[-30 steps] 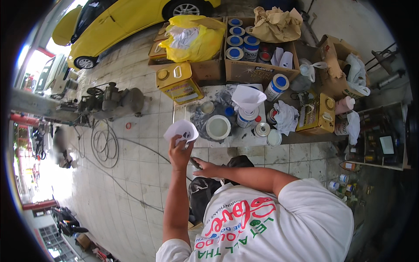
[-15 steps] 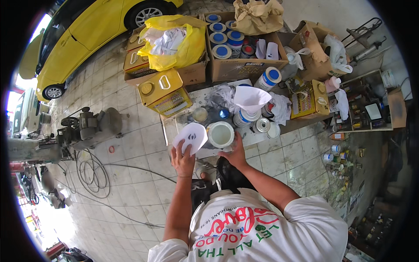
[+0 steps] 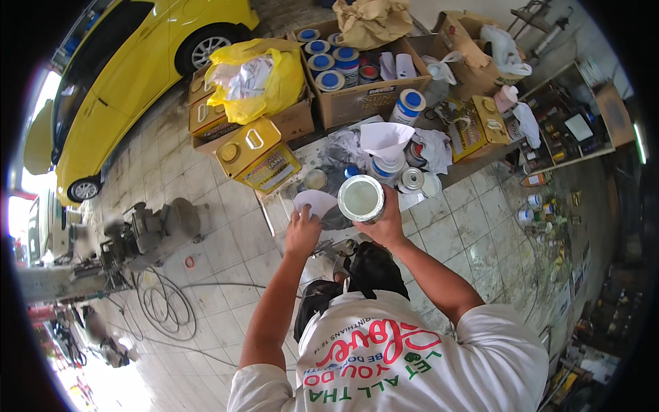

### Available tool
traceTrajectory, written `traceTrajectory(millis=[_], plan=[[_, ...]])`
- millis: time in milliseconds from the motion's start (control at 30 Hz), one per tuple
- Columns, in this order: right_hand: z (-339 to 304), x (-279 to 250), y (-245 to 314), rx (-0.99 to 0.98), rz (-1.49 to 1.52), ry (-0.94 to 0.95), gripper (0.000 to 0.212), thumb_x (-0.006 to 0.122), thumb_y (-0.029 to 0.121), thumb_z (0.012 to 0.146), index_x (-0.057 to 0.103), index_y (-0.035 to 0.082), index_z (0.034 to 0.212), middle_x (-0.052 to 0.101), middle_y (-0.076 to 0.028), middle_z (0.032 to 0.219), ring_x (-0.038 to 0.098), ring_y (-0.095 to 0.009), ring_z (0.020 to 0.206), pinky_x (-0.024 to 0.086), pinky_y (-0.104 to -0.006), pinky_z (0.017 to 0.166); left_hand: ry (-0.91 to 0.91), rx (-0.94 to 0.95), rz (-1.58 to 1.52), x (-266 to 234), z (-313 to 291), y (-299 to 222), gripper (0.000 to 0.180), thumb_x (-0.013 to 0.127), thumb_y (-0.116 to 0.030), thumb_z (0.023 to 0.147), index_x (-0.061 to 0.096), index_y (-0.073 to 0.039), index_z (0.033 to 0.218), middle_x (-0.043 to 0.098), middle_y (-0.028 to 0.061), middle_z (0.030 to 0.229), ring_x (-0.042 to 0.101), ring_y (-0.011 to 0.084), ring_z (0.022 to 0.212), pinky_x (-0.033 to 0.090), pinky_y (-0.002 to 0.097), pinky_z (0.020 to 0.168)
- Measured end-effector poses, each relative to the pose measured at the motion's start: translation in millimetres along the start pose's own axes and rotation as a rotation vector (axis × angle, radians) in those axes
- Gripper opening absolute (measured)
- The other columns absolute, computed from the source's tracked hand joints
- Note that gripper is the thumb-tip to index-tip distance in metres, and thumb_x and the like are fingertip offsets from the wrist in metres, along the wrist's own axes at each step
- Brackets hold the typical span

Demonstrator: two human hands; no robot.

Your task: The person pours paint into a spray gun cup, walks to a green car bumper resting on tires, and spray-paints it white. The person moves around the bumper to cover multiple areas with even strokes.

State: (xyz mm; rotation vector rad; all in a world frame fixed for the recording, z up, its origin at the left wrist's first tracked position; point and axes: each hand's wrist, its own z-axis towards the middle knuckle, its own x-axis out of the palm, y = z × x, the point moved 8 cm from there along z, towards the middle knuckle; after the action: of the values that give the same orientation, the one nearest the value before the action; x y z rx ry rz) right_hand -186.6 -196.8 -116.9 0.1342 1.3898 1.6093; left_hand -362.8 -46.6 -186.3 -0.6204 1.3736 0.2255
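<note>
My right hand [image 3: 386, 225] grips an open paint can [image 3: 362, 198] by its side, raised off the low table [image 3: 269, 206]; pale liquid shows inside its rim. Beside it on the left, the fingers of my left hand [image 3: 302, 232] are closed on a white paper cone [image 3: 316, 204]. Just beyond the paint can, a second paper cone [image 3: 386, 139] sits on top of a white-and-blue can [image 3: 386, 169]. A small metal can [image 3: 412, 180] and a round pale lid [image 3: 431, 184] are to its right. Left of these stand a blue cap [image 3: 351, 171] and a small open container [image 3: 315, 180].
A yellow rectangular tin [image 3: 259, 156] stands at the table's left end, another tin [image 3: 480, 123] at the right. Behind are a carton of blue-lidded cans [image 3: 371, 103] and a yellow plastic bag [image 3: 264, 89]. A hose [image 3: 165, 302] coils on the tiled floor near a machine [image 3: 147, 230]; a yellow car [image 3: 117, 75] is parked beyond.
My right hand has lifted the paint can toward me. My left hand has shifted right with the paper cone, now tilted and partly hidden by the fingers. The view has turned slightly.
</note>
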Motion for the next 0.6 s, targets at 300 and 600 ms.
traceTrajectory(millis=[300, 600], plan=[[-1.1, 18.4, 16.8, -0.072, 0.026, 0.041, 0.090, 0.090, 0.012, 0.059, 0.046, 0.003, 0.137, 0.051, -0.017, 0.130, 0.053, -0.036, 0.121, 0.042, -0.0460, 0.104, 0.057, 0.035, -0.044, 52.5, -23.7, 4.8, 0.027, 0.068, -0.024, 0.081, 0.071, -0.010, 0.104, 0.053, 0.0153, 0.138, 0.045, 0.0363, 0.134, 0.044, 0.0481, 0.107], [-13.1, 29.0, 21.9, -0.019, 0.194, 0.099, 0.093, 0.091, 0.013, 0.062, 0.040, 0.002, 0.139, 0.055, -0.015, 0.131, 0.056, -0.029, 0.121, 0.043, -0.0423, 0.104, -0.244, 0.350, -0.314, -61.4, -74.3, 3.1, 0.035, 0.087, -0.018, 0.062, 0.065, -0.006, 0.087, 0.051, 0.0149, 0.128, 0.051, 0.0405, 0.123, 0.050, 0.0487, 0.099]])
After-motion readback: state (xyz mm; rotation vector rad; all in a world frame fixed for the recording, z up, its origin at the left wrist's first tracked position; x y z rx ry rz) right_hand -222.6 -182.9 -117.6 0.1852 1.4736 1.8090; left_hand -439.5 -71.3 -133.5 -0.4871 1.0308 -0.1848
